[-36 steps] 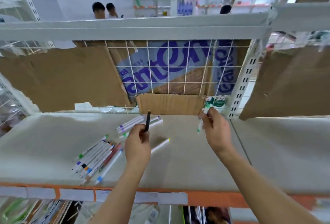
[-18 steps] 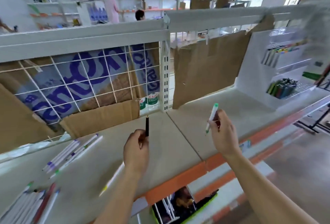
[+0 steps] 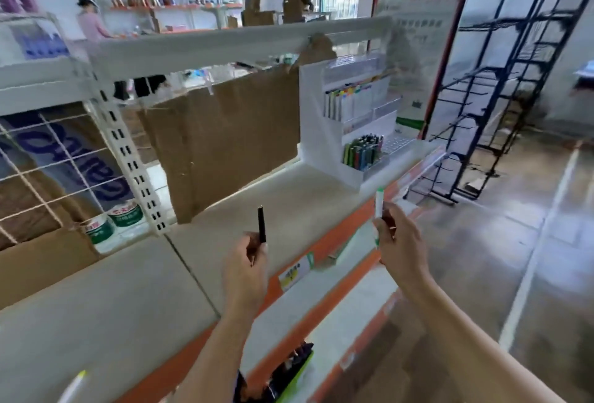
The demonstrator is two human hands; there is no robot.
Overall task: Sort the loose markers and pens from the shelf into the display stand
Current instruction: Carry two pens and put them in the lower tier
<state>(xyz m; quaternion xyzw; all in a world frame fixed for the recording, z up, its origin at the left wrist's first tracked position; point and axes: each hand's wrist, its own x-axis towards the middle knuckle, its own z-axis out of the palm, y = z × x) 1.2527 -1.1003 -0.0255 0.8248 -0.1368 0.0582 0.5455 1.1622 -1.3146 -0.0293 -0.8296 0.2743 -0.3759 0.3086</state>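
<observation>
My left hand [image 3: 246, 263] grips a black pen [image 3: 261, 224] that points straight up. My right hand [image 3: 397, 242] pinches a white marker with a green cap [image 3: 379, 201], also upright. Both hands hover over the front edge of the grey shelf [image 3: 135, 293]. The white tiered display stand [image 3: 316, 132] sits at the shelf's far right end, well beyond both hands. Its lower tier holds dark and green pens [image 3: 363, 152], its upper tier white markers with coloured caps [image 3: 348, 103]. One loose white marker with a yellow tip [image 3: 75, 386] lies at the bottom left.
Brown cardboard [image 3: 225, 132] hangs behind the shelf. A white perforated upright [image 3: 128, 158] and a wire grid [image 3: 48, 171] stand at the left. A black wire rack [image 3: 501, 87] stands on the floor at the right. A person in pink [image 3: 91, 21] is far behind.
The view has swung right along the shelf; the heap of loose markers has left the frame and the display stand has come nearer. Both hands still hold their pens upright.
</observation>
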